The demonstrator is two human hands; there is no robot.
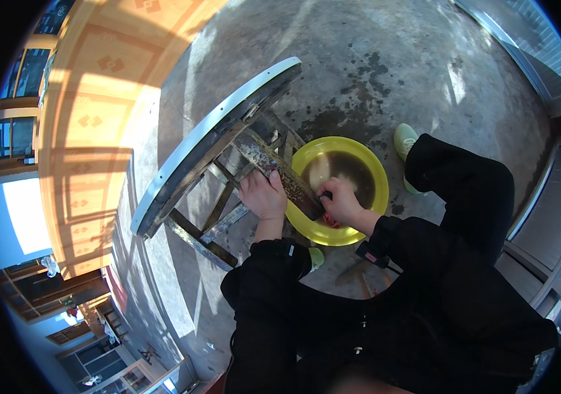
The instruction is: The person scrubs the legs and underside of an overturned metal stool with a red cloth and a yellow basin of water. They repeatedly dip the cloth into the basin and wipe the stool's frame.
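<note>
A round-topped wooden table [216, 118] lies tipped on its side, its pale metal edge band facing up and left. My left hand [264, 196] grips one of its worn, flaking legs [280, 170] from the side. Near that leg's end, my right hand [342, 199] is closed on a small dark object [327, 195], mostly hidden by the fingers. Under the right hand stands a yellow plastic basin [381, 184] of murky brown water. Something red [330, 221] shows in the basin below the leg's end.
Wet patches [354, 108] darken the concrete floor around the basin. A light wooden cabinet [108, 98] with diamond patterns runs along the left. My shoe [405, 140] is right of the basin. Behind my sleeves, wooden pieces [354, 273] lie on the floor.
</note>
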